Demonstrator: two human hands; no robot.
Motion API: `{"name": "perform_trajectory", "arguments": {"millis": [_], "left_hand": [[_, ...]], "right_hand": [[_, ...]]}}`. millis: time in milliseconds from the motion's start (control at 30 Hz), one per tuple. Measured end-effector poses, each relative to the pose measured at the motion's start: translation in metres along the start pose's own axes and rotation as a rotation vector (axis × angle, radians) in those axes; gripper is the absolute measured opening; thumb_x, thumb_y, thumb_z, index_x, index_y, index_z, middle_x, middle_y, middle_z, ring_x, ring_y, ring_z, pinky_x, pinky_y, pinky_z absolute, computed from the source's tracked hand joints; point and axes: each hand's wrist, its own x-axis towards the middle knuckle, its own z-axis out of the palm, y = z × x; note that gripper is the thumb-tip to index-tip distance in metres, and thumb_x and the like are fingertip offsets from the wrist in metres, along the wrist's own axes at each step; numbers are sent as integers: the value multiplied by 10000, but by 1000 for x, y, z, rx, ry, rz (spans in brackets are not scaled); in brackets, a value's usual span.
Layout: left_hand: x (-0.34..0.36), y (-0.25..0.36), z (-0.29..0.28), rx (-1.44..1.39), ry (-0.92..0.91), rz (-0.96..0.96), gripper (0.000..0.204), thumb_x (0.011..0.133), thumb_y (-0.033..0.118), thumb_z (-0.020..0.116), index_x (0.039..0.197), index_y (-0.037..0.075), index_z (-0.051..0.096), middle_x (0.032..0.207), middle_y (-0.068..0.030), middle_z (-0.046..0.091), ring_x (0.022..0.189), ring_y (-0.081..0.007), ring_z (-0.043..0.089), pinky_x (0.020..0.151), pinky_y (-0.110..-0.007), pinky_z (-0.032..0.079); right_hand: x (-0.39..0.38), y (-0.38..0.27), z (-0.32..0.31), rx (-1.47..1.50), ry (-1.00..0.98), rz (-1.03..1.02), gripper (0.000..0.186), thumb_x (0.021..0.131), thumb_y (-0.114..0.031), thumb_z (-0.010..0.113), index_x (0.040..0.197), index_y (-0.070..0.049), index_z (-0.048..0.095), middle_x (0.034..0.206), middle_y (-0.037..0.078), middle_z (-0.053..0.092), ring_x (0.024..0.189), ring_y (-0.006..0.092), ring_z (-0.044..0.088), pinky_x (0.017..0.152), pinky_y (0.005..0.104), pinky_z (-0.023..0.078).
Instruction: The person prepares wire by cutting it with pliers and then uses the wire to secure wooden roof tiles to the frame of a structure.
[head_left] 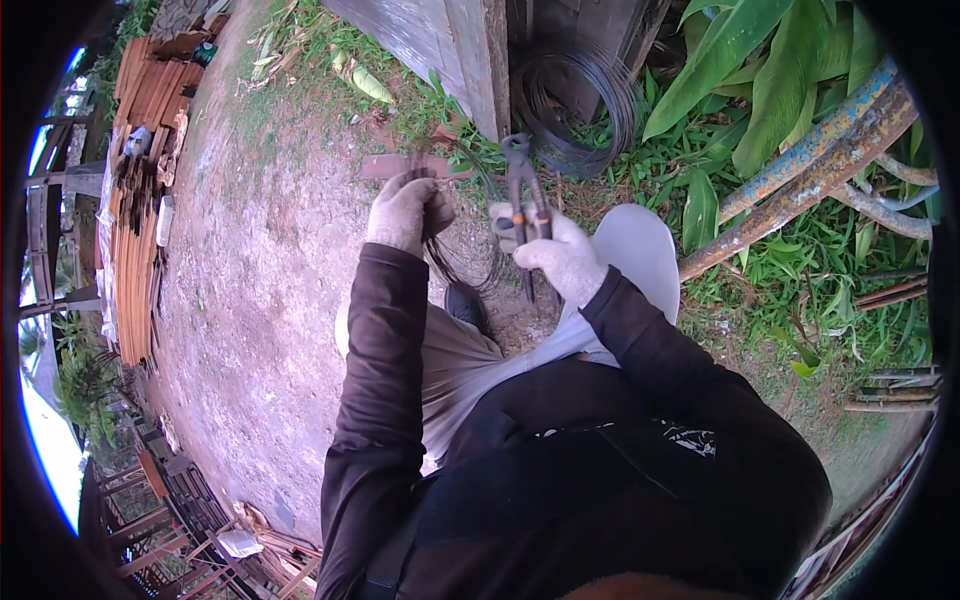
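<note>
Wire coil [592,160] lies beside a weathered wooden board [450,60]; left hand [405,212], gloved, is left of the coil and nearer the wearer, fingers curled round thin dark wires [441,264], partly blurred; right hand [565,258], gloved, is on the coil's near side, gripping pincers [517,188] by the handles, head pointing forward by the coil's left edge; broad green leaves [715,75] stand right of the coil

I'm in an outdoor work yard: bare dirt ground [250,300], stacked timber [135,270], weathered boards [425,40], leafy plants [780,90].
</note>
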Motion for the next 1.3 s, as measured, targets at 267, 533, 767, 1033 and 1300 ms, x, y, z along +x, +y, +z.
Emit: {"name": "perform_trajectory", "arguments": {"millis": [267, 533, 767, 1033, 1300], "left_hand": [[-50, 90, -26, 346, 337, 419, 257, 976, 283, 696, 1126, 81, 753, 623, 51, 470, 494, -61, 438, 517, -268, 485], [-64, 143, -29, 443, 438, 613, 295, 992, 303, 688, 1136, 55, 756, 601, 69, 442, 477, -47, 404, 508, -243, 447], [-60, 158, -31, 361, 301, 692, 246, 989, 274, 691, 1061, 47, 756, 647, 46, 509, 506, -59, 478, 511, -257, 493], [-69, 156, -26, 295, 245, 664, 225, 990, 261, 692, 1048, 49, 739, 640, 33, 502, 486, -78, 460, 508, -279, 475], [-68, 157, -27, 244, 235, 652, 205, 996, 246, 685, 1038, 48, 720, 644, 11, 529, 484, -90, 473, 518, -295, 501]], "right_hand": [[11, 4, -77, -105, 431, 191, 541, 818, 22, 580, 1352, -5, 497, 1046, 160, 724, 869, 252, 723, 799, 385, 597], [37, -29, -74, -789, 76, 293, 386, 889, -83, 653, 1272, -57, 618, 912, 36, 668, 845, 149, 642, 813, 323, 522], [74, -23, -76, -1512, -302, 79, 668, 883, -49, 583, 1536, -152, 483, 1056, 200, 701, 991, 384, 709, 918, 447, 545], [100, 33, -72, -1561, -178, -287, 787, 866, -34, 616, 1602, -122, 352, 1311, 226, 563, 1255, 416, 561, 1063, 494, 466], [122, 47, -77, -1662, -159, -469, 758, 854, -54, 669, 1557, -57, 384, 1291, 211, 561, 1239, 414, 551, 1055, 487, 471]]}}
